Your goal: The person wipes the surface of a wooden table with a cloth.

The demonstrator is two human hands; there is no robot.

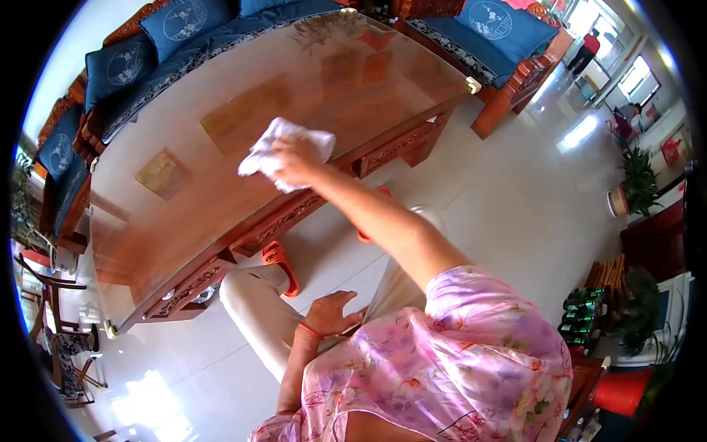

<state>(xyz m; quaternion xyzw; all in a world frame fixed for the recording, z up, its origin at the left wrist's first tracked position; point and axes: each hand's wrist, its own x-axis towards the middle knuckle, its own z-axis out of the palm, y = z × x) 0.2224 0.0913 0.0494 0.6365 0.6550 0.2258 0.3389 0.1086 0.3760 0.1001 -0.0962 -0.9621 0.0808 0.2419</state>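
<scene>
1. Worn on head, single view; faces fwd & down, wide fisheye, dark curved edges at corners.
2. V. near floral shirt (442, 353), btm ctr; looks down on table (162, 250), ctr to L.
3. Reaches sofa (258, 25), upper L, & far window (638, 79), upper R.

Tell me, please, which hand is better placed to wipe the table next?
Probably the right hand: it holds the white cloth at the table, while the left hand is back by the trousers, away from the cloth.

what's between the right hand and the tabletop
A bunched white cloth, under the right hand and over the tabletop, as the head view shows.
</scene>
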